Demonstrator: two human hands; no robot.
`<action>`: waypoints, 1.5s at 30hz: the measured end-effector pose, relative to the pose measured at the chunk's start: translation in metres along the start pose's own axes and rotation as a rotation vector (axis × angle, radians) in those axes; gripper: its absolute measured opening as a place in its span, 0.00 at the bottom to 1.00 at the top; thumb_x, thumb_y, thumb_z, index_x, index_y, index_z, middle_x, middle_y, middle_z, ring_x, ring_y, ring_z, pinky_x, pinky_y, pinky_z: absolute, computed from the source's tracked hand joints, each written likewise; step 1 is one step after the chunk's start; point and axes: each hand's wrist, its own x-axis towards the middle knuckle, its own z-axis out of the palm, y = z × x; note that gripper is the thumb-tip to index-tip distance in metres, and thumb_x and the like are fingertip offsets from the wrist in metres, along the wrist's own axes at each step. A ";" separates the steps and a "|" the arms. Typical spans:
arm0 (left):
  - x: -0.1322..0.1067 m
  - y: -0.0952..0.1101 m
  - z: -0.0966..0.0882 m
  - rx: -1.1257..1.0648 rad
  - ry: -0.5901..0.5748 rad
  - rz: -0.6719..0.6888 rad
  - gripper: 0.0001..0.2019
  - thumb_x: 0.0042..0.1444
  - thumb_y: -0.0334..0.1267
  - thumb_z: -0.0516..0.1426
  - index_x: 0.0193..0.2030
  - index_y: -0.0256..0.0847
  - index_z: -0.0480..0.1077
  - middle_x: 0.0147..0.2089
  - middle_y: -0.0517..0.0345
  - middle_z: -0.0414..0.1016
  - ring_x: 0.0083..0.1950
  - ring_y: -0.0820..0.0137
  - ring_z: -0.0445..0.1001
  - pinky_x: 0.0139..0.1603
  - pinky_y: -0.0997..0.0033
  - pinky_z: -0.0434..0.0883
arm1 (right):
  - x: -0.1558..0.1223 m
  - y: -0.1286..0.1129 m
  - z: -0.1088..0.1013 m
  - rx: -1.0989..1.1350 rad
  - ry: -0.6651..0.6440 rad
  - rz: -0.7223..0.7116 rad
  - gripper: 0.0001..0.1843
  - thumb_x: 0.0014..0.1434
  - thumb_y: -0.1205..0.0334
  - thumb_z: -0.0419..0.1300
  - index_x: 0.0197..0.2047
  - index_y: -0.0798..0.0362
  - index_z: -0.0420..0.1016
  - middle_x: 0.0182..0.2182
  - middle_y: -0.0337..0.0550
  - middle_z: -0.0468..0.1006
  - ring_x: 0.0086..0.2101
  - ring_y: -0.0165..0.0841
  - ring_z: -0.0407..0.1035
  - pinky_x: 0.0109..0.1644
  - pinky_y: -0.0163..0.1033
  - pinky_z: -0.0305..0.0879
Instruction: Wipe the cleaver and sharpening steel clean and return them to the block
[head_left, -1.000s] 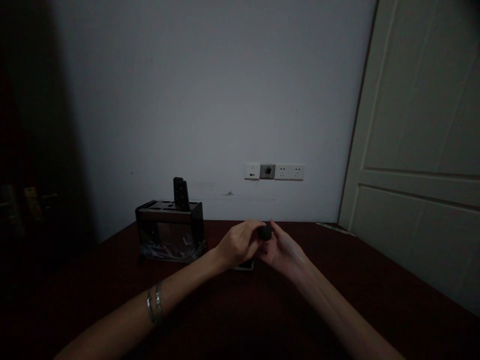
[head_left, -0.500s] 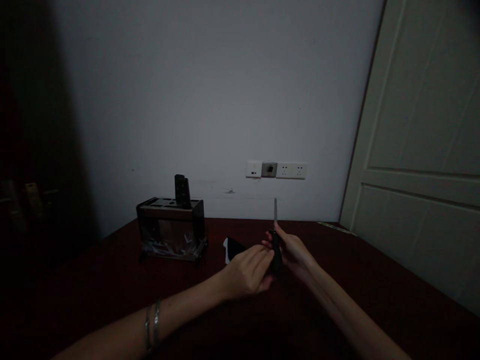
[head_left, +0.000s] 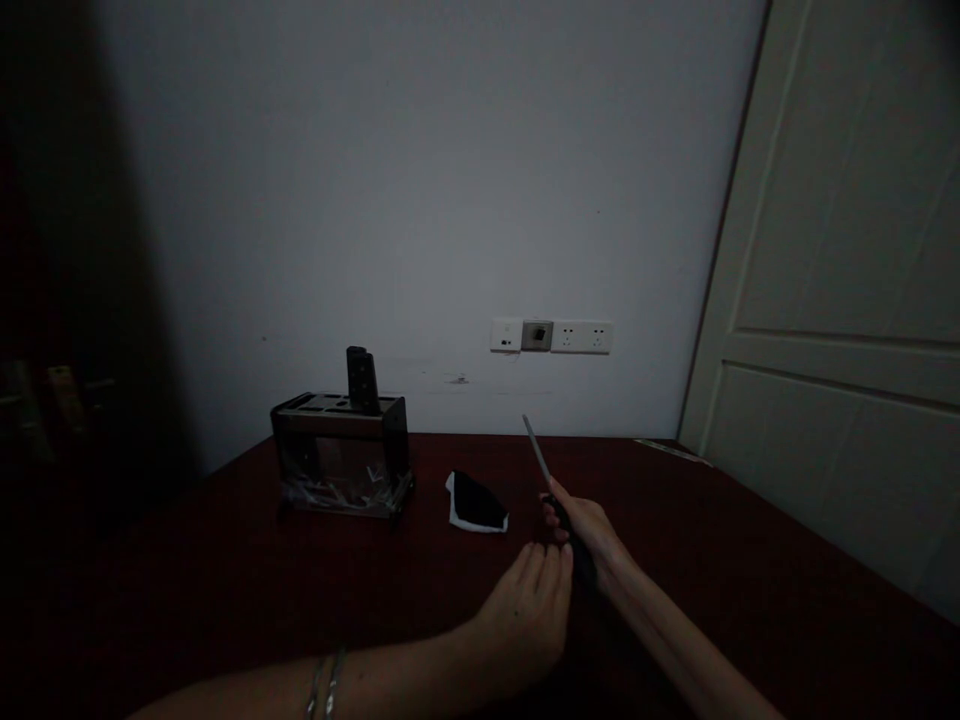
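My right hand (head_left: 586, 528) is closed round the dark handle of a knife (head_left: 541, 468), whose thin blade points up and slightly left. My left hand (head_left: 531, 608) hovers just in front of it with the fingers stretched out together, holding nothing. Beyond the hands a small black and white folded cloth (head_left: 475, 505) lies on the dark red table (head_left: 750, 590). A knife block (head_left: 341, 455) with a clear front stands at the back left, one black handle (head_left: 362, 381) sticking up out of its top.
A white wall with a row of sockets (head_left: 551, 336) rises behind the table. A pale door (head_left: 847, 290) fills the right side. The left side of the room is in deep shadow.
My right hand has drawn the knife back toward me and tilted its blade to the left. My left hand let go, moved nearer and opened. The cloth now shows in full.
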 end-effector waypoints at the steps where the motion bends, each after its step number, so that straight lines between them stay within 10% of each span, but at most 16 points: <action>1: -0.001 0.002 0.001 -0.017 -0.019 0.005 0.25 0.58 0.33 0.43 0.61 0.21 0.49 0.59 0.37 0.59 0.57 0.59 0.61 0.57 0.62 0.58 | 0.001 0.003 -0.003 -0.003 -0.002 -0.021 0.15 0.48 0.55 0.62 0.24 0.61 0.70 0.13 0.34 0.64 0.12 0.19 0.55 0.11 0.24 0.49; 12: 0.006 0.001 -0.026 -0.846 -0.219 -0.283 0.24 0.54 0.30 0.45 0.59 0.31 0.55 0.54 0.43 0.63 0.54 0.63 0.62 0.54 0.65 0.62 | 0.001 0.014 -0.012 -0.182 0.038 -0.246 0.25 0.39 0.42 0.62 0.23 0.59 0.69 0.10 0.30 0.60 0.10 0.19 0.51 0.11 0.27 0.48; 17: 0.020 -0.004 -0.018 -1.392 -0.451 -0.716 0.12 0.52 0.41 0.51 0.39 0.35 0.68 0.30 0.56 0.70 0.27 0.74 0.68 0.29 0.72 0.68 | -0.007 0.015 -0.009 -0.190 0.034 -0.329 0.25 0.41 0.42 0.61 0.26 0.59 0.69 0.13 0.31 0.61 0.12 0.20 0.53 0.11 0.26 0.49; 22: 0.024 0.005 0.002 -1.981 -0.593 -0.813 0.15 0.48 0.44 0.55 0.37 0.33 0.63 0.32 0.56 0.71 0.15 0.79 0.64 0.12 0.79 0.60 | -0.015 0.017 -0.004 -0.223 0.028 -0.388 0.23 0.45 0.43 0.59 0.24 0.58 0.69 0.11 0.31 0.60 0.11 0.20 0.52 0.11 0.27 0.49; 34: 0.021 0.012 -0.001 -1.859 -0.434 -0.968 0.14 0.46 0.45 0.57 0.30 0.34 0.63 0.19 0.64 0.67 0.10 0.81 0.58 0.08 0.81 0.53 | -0.019 0.020 0.003 -0.150 -0.018 -0.269 0.26 0.43 0.41 0.59 0.31 0.58 0.70 0.18 0.37 0.68 0.17 0.27 0.66 0.15 0.28 0.58; 39: 0.015 0.014 -0.001 -1.746 -0.465 -0.991 0.13 0.48 0.44 0.56 0.26 0.35 0.63 0.15 0.66 0.63 0.10 0.80 0.56 0.11 0.80 0.53 | -0.018 0.028 0.003 -0.144 -0.051 -0.189 0.29 0.46 0.35 0.52 0.25 0.57 0.66 0.09 0.30 0.58 0.09 0.23 0.56 0.10 0.28 0.48; 45: 0.012 -0.009 0.000 -1.618 -0.563 -0.701 0.13 0.46 0.43 0.58 0.22 0.33 0.68 0.17 0.63 0.65 0.16 0.79 0.61 0.17 0.80 0.56 | -0.021 0.032 0.004 -0.124 -0.074 -0.180 0.28 0.44 0.34 0.53 0.23 0.54 0.60 0.07 0.25 0.52 0.07 0.20 0.48 0.09 0.27 0.42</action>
